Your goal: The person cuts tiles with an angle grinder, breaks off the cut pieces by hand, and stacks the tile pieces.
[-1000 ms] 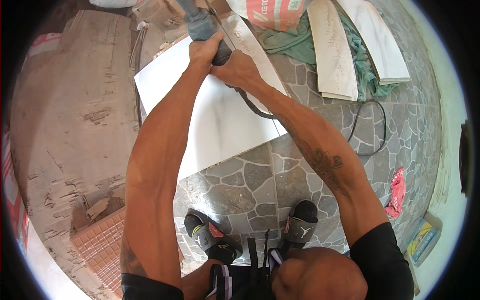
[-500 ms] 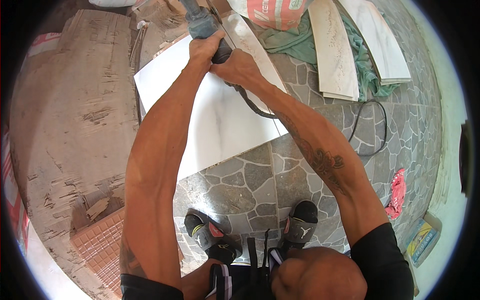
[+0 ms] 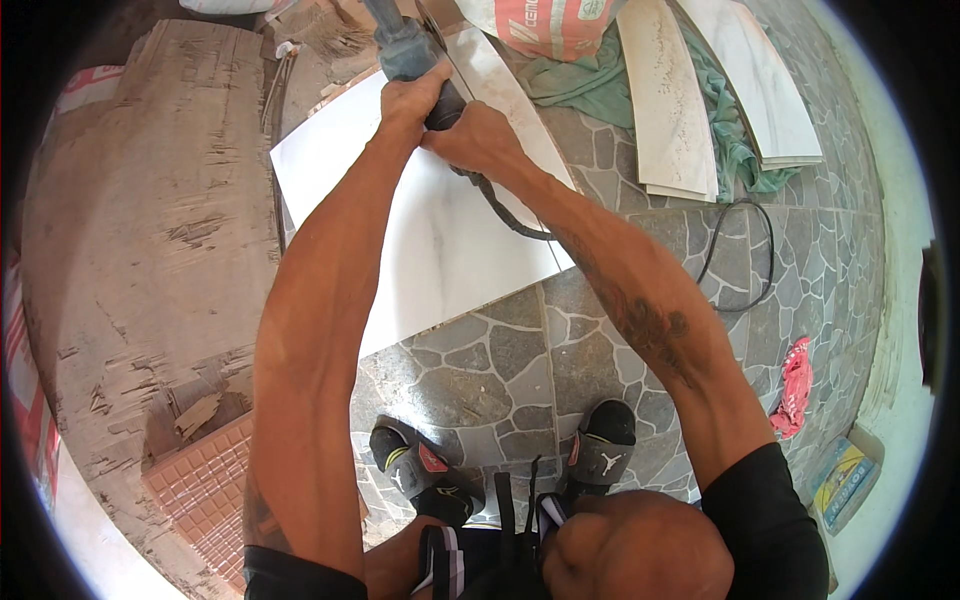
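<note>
The left hand (image 3: 412,105) was wrapped around a dark power tool (image 3: 403,50) just short of twelve o'clock, and the right hand (image 3: 475,138) gripped its rear end just beside, over a white tile (image 3: 430,270), with a black cord (image 3: 508,218) trailing toward four o'clock. At one o'clock a red-and-white sack (image 3: 545,25) bulged beside a green cloth (image 3: 580,90), while a blue-and-yellow box (image 3: 846,482) sat at four o'clock near the pale wall (image 3: 900,350), the contents of both hidden from view.
</note>
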Tool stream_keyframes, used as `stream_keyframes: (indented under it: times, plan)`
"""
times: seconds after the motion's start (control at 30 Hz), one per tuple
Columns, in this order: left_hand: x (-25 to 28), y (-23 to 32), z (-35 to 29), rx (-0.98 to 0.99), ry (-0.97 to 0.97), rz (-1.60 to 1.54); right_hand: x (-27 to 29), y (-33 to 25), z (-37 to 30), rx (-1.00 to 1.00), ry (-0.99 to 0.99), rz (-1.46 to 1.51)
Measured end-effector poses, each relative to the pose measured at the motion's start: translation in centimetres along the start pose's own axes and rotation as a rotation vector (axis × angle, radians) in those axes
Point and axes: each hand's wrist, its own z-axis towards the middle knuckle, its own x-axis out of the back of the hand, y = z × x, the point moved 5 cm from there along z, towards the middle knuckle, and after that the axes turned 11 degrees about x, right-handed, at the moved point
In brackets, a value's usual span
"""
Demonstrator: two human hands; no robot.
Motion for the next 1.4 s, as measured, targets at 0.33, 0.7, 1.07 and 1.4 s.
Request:
stream_keyframes:
  times: [0.33,0.7,1.07,1.4]
  plan:
    - [0.0,-0.4,-1.0,-0.008,-0.029,-0.017,0.0,-0.1,-1.1,0.005,-0.006,0.057]
    - [-0.5,-0.7,-3.6,-0.003,-0.043,-0.004,0.0,0.8,-2.2,-0.037,-0.011,0.042]
    - [-0.4,-1.6,-5.3,0.007,0.033,0.031,0.0,0.9,-4.4,-0.028,0.028,0.058]
    - [-0.7,-3.0,-6.4,0.041,0.012,0.072,-0.4,1.6,-5.9,-0.035,-0.029,0.069]
